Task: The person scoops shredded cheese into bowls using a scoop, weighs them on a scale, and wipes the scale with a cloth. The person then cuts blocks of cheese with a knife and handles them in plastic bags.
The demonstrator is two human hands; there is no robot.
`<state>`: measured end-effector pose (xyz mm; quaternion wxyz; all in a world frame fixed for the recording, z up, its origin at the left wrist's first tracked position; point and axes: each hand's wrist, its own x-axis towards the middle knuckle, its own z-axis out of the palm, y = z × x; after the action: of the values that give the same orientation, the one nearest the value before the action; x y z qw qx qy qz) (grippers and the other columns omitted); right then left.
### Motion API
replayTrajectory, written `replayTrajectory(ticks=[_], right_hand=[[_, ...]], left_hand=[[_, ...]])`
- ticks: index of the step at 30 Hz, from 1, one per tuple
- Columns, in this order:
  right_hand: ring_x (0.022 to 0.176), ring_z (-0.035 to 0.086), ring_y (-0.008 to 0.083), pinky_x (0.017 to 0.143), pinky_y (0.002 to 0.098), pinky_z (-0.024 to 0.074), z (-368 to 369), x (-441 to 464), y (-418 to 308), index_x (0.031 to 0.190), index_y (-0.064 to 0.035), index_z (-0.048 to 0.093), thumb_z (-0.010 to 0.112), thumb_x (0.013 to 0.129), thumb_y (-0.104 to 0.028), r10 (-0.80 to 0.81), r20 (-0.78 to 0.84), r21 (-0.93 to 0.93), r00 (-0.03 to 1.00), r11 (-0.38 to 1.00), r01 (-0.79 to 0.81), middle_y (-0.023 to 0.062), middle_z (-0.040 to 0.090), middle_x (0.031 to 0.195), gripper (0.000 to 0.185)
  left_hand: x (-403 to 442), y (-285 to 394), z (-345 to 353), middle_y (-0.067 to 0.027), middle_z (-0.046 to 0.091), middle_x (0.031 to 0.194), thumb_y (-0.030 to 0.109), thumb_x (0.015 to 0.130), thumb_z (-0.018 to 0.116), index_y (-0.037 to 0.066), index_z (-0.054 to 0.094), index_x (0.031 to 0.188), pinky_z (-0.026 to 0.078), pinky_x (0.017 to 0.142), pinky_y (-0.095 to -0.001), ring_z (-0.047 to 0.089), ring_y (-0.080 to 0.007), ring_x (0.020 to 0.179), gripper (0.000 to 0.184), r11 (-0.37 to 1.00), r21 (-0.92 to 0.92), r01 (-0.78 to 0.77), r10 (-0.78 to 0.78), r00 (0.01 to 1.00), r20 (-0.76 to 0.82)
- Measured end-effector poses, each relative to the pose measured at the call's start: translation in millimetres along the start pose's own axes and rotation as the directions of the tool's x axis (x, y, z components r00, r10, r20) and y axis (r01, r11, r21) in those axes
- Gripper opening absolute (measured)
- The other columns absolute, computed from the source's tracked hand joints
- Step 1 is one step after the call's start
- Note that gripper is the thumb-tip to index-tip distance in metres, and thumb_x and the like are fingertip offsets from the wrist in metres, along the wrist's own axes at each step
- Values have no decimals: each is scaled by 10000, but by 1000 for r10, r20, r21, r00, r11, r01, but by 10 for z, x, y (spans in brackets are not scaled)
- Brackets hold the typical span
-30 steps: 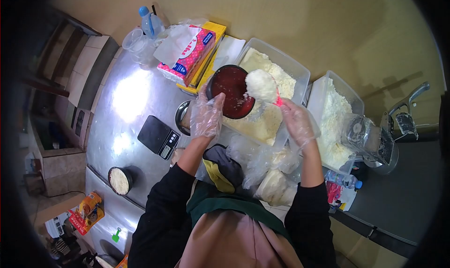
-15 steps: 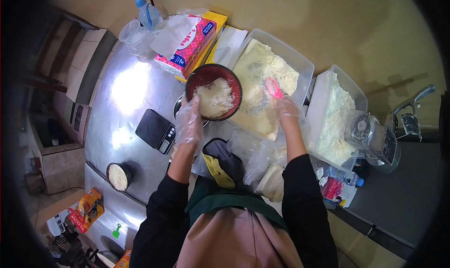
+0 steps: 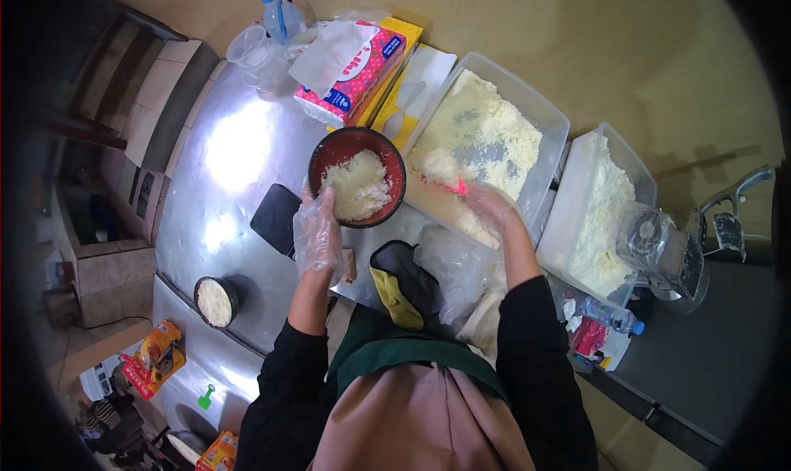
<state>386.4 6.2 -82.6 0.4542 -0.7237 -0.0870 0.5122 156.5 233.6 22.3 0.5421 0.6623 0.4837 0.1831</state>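
Note:
My left hand [image 3: 318, 234], in a clear plastic glove, grips the near rim of a bowl [image 3: 320, 151], dark outside and red inside. Pale shredded food [image 3: 358, 184] covers the bowl's bottom. Closed around a pink scoop [image 3: 456, 187] is my gloved right hand [image 3: 492, 207], over the near part of a clear plastic tub [image 3: 557, 141]. A heap of pale crumbly food sits on the scoop's end, towards the bowl. More of this food [image 3: 503, 121] lies in the tub, with its bottom showing in places.
A second tub [image 3: 606, 174] of white shreds stands right, beside a grater machine [image 3: 684, 253]. A black scale [image 3: 276, 217] and a filled dark bowl [image 3: 216, 302] are left. Tissue pack [image 3: 354, 67] and bottle [image 3: 282, 18] stand behind. A dark-and-yellow cloth [image 3: 404, 285] lies near me.
My right hand has moved the pink scoop left and nearer to me, and it now carries a heap of food. The bowl has shifted slightly left and down in the view.

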Motion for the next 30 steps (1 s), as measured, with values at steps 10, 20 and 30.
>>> replayTrajectory(ticks=[10, 20, 30], right_hand=[[757, 612, 319, 660, 437, 479, 325, -1380, -1115, 1184, -82, 555, 508, 829, -123, -435, -431, -765, 791, 641, -64, 154, 624, 873, 360], [799, 622, 361, 690, 473, 479, 61, -1184, -754, 1108, -78, 594, 463, 823, -141, -334, -527, -822, 782, 436, -367, 220, 631, 909, 320], [857, 623, 332, 806, 392, 474, 139, -215, 171, 823, -9, 648, 469, 795, -126, -131, -79, -954, 988, 299, -37, 226, 626, 929, 215]], left_hand=[[107, 249, 786, -236, 552, 1183, 434, 879, 485, 4, 360, 1329, 368, 949, -382, 521, -351, 1114, 634, 974, 32, -225, 213, 954, 211], [44, 235, 693, -213, 496, 1269, 444, 910, 431, -35, 407, 1301, 355, 965, -364, 478, -329, 1151, 619, 991, 49, -127, 115, 974, 194], [112, -128, 128, -220, 521, 1236, 468, 920, 422, -128, 360, 1292, 318, 990, -311, 492, -254, 1116, 706, 977, -197, 77, -71, 997, 39]])
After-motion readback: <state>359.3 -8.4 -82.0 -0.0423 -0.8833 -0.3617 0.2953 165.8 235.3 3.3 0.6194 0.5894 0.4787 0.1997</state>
